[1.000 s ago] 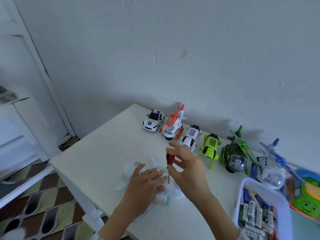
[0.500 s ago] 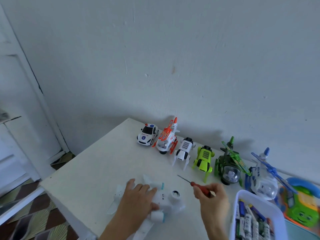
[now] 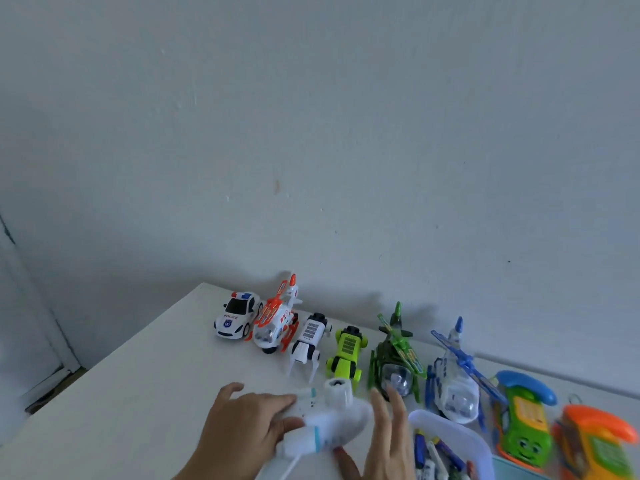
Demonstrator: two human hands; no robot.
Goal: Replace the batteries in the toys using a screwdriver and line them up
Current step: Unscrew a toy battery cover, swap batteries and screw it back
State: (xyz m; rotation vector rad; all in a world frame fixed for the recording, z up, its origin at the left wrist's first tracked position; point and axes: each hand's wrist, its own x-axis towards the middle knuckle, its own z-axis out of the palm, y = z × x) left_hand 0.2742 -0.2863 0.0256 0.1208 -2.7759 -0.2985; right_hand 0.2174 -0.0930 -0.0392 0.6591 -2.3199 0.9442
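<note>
A white toy plane (image 3: 334,424) with light-blue trim lies between my hands near the table's front edge, a round white part on top of it. My left hand (image 3: 249,420) grips its left side, fingers laid over the body and thumb spread out. On the plane's right side rests my right hand (image 3: 384,434), fingers straight and pointing away from me, thumb low beside the body. No screwdriver is in sight. A white tub of batteries (image 3: 446,426) stands just right of my right hand.
Along the wall stand a police car (image 3: 237,318), an orange helicopter (image 3: 277,320), a white robot dog (image 3: 310,337), a lime robot dog (image 3: 346,351), a green helicopter (image 3: 394,362) and a blue helicopter (image 3: 453,379). Green (image 3: 523,424) and orange (image 3: 595,445) phone toys lie at the right. The table's left edge (image 3: 114,355) drops to the floor.
My right hand no longer holds the red-handled screwdriver and now lies against the plane. The view has tilted up and shifted right. My left hand stays on the plane.
</note>
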